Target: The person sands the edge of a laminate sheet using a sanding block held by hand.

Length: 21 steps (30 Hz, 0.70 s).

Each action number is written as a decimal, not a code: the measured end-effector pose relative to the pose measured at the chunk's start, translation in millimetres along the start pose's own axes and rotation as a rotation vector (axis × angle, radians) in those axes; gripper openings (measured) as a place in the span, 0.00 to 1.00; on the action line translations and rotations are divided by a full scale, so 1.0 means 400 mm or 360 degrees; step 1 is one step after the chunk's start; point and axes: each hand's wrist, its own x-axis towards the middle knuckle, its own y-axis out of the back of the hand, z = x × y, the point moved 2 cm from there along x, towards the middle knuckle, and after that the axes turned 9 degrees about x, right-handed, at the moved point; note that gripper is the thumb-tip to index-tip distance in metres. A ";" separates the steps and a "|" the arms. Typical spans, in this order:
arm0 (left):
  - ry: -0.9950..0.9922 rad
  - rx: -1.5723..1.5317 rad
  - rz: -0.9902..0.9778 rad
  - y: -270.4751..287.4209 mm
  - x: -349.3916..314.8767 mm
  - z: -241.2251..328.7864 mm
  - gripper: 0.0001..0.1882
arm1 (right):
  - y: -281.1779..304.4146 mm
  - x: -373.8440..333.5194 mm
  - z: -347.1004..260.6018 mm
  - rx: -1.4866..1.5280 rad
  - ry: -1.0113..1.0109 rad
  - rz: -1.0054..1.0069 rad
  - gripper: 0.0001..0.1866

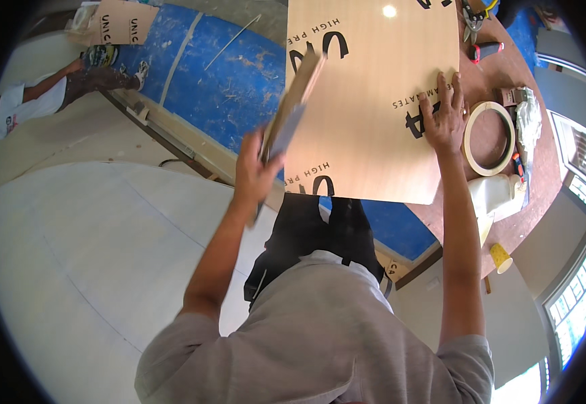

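Note:
A pale wood-grain laminate sheet [367, 121] with black print lies in front of me on a bench. On its right side my right hand [446, 121] rests flat with the fingers stretched out. My left hand [256, 168] is closed round a long wooden bar [291, 104] with a grey strip along its side. The bar is held tilted along the sheet's left edge, its upper end over the sheet. Motion blurs the left hand and the bar, and I cannot tell whether the bar touches the sheet.
A masking tape roll [471, 141], a red-and-black utility knife [486, 51], snips [471, 23] and a white jug [491, 195] lie to the right. A yellow cup [501, 258] stands near the bench edge. Blue floor covering [219, 74] spreads leftward; another person [44, 97] is at far left.

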 end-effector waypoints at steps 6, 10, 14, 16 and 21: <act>-0.0075 0.0260 0.0221 -0.043 -0.039 0.015 0.29 | -0.002 -0.003 0.007 -0.0006 0.0002 -0.0008 0.39; -0.0026 0.0296 0.0111 -0.052 0.144 0.013 0.28 | 0.004 -0.008 0.007 0.0017 -0.0020 -0.0043 0.39; -0.0258 0.0343 0.0235 -0.047 0.462 -0.013 0.24 | -0.003 0.006 0.008 -0.0002 0.0002 -0.0029 0.40; -0.0257 0.0246 0.0133 -0.034 0.572 -0.031 0.27 | -0.008 0.000 0.000 0.0023 0.0012 -0.0033 0.39; -0.0313 0.0464 0.0225 -0.051 0.413 -0.026 0.24 | -0.008 -0.003 0.024 0.0062 0.0029 0.0031 0.39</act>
